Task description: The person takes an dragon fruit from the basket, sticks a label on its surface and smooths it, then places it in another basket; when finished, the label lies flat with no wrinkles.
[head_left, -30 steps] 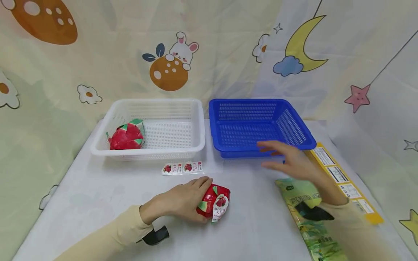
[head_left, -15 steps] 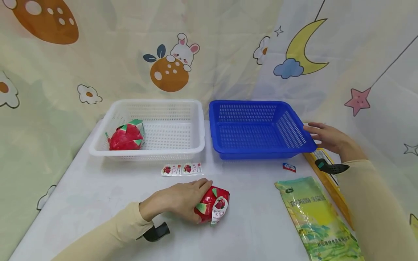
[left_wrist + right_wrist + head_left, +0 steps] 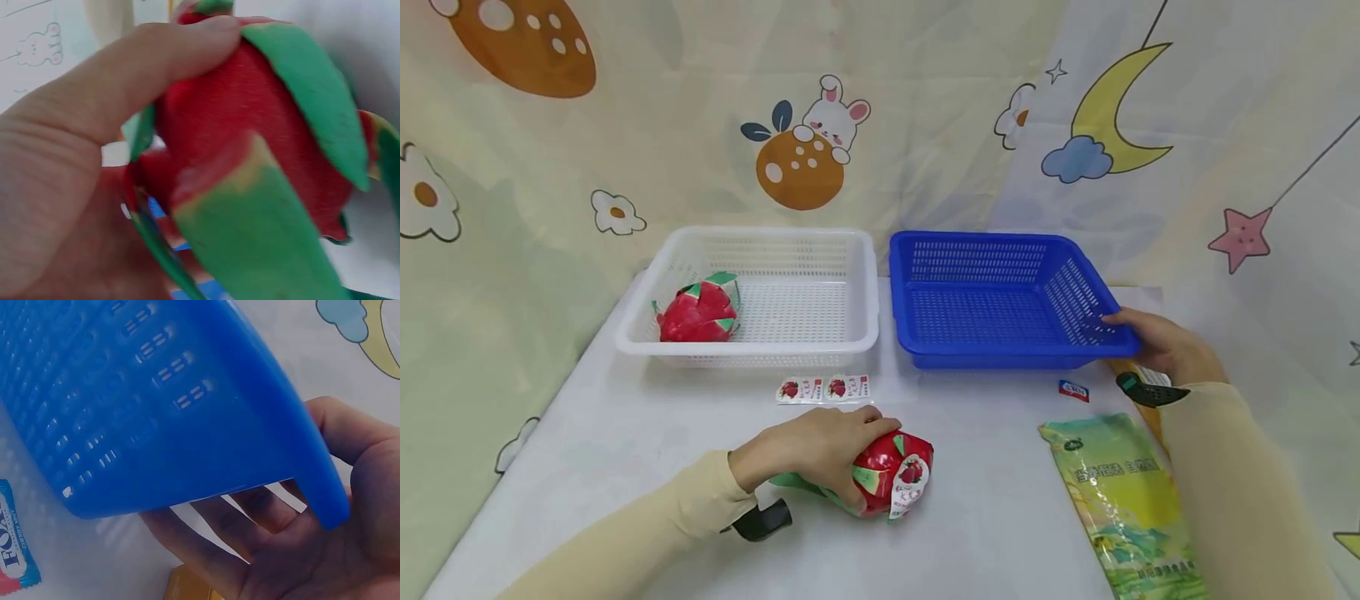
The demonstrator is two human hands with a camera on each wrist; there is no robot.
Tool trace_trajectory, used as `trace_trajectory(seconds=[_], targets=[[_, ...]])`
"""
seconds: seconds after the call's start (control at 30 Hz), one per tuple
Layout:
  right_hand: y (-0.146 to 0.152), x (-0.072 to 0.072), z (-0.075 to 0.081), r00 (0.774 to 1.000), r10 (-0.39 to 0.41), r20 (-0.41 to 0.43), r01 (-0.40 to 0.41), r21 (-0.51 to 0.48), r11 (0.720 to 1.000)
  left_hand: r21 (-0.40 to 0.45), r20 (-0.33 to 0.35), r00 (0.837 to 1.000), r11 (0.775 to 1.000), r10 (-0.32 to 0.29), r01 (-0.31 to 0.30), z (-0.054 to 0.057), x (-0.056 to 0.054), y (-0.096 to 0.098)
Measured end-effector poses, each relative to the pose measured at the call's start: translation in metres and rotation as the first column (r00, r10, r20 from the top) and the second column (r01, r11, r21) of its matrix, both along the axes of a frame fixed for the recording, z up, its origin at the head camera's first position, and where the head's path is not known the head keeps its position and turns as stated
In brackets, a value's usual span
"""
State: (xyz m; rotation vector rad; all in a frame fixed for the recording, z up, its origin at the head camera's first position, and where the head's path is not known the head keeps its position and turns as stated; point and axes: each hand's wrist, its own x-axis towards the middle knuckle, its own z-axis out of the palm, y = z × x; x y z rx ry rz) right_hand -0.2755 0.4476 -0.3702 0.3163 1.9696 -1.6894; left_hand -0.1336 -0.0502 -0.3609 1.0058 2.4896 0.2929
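Note:
My left hand (image 3: 820, 450) grips a red dragon fruit (image 3: 891, 467) with green scales, low over the middle of the table. An oval sticker (image 3: 912, 483) with a paper tail is on its right side. In the left wrist view the thumb lies across the top of the fruit and the other fingers curl behind it. At the right, my right hand (image 3: 1172, 346) holds the rim of a blue plastic basket (image 3: 985, 360). Its thumb hooks over the rim and its fingers reach under the side, as the right wrist view shows.
A white basket (image 3: 790, 346) on the left holds another dragon fruit (image 3: 700, 312). Two fruit stickers (image 3: 823, 389) lie in front of it. A small blue-and-red wrapped candy (image 3: 1073, 391), a green-yellow pouch (image 3: 1123, 500) and a yellow package (image 3: 1152, 417) lie at the right.
My right hand has gone from above the pouch to the blue basket's right rim and taken hold of it. The left hand keeps its grip; more green scales show beneath it.

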Motion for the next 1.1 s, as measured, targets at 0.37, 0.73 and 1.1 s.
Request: trace_trajectory(seconds=[0.37, 0.73, 1.1], targets=[[-0.005, 0.003, 0.003, 1.000, -0.019, -0.010, 0.018, -0.062, 0.998, 0.104, -0.075, 0.997, 0.994, 0.023, -0.015, 0.014, -0.005, 0.009], [-0.008, 0.006, 0.007, 1.000, -0.008, -0.001, 0.008, 0.008, 1.000, 0.214, -0.224, 0.974, 0.976, 0.013, 0.037, 0.106, -0.090, 0.088], [-0.010, 0.009, 0.007, 0.998, -0.059, 0.010, 0.059, 0.032, 0.998, 0.175, -0.237, 0.968, 0.984, 0.083, -0.041, 0.083, -0.198, 0.156]])
